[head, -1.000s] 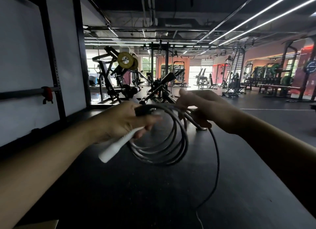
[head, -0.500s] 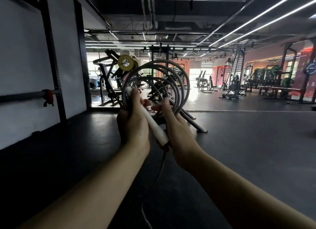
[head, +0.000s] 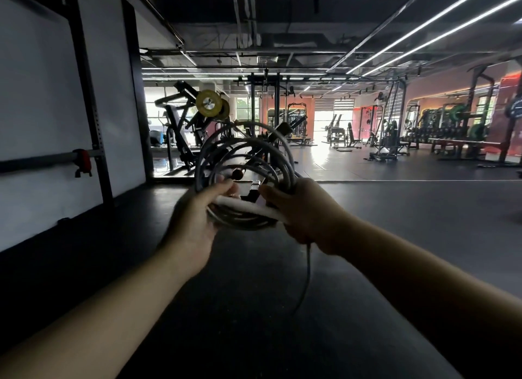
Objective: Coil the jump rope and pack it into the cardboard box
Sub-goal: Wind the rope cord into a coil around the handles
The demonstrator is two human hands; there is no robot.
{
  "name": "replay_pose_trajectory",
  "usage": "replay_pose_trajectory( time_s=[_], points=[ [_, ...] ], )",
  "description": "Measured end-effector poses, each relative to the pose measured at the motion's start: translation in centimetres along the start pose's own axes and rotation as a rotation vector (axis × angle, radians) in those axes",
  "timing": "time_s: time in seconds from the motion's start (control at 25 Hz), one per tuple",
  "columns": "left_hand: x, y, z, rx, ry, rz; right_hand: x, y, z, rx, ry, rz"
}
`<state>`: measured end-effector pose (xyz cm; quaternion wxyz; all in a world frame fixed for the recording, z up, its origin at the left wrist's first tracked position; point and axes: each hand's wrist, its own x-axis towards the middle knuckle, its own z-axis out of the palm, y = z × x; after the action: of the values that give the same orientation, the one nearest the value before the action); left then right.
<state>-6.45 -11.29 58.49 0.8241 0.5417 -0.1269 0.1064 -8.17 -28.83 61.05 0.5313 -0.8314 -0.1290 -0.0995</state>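
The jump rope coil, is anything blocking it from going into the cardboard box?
Cannot tell: no cardboard box is in view. Both hands, left and right, hold the jump rope coil over bare dark floor, with a loose tail hanging below.

I see a big gym with a dark rubber floor [head: 395, 237]. On my left stands a white wall [head: 36, 124] with a black upright post [head: 87, 101] and a red clamp [head: 82, 161] on a horizontal bar. Long light strips [head: 440, 19] run along the black ceiling. Far back, bright windows [head: 333, 118] shine on the floor, near a machine with a yellow weight plate [head: 208, 103].
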Motion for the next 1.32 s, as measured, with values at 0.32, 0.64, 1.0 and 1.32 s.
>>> replay_pose_trajectory(
  time_s=[0.32,0.64,1.0,1.32],
  points=[
    [1.5,8.8,2.0,1.085,-0.696,-0.119,0.6,-3.6,-3.3,-0.865,-0.385,-0.251],
    [0.5,2.4,4.1,1.033,-0.589,0.052,0.7,-3.1,-4.4,-0.776,-0.314,-0.234],
    [0.5,3.9,2.2,0.789,-0.469,0.057,0.5,-2.2,-6.1,-0.066,-0.274,-0.222],
    [0.1,3.2,3.3,0.182,-0.280,0.076,-1.3,-2.2,-3.6,0.072,-0.086,-0.186]
  ],
)
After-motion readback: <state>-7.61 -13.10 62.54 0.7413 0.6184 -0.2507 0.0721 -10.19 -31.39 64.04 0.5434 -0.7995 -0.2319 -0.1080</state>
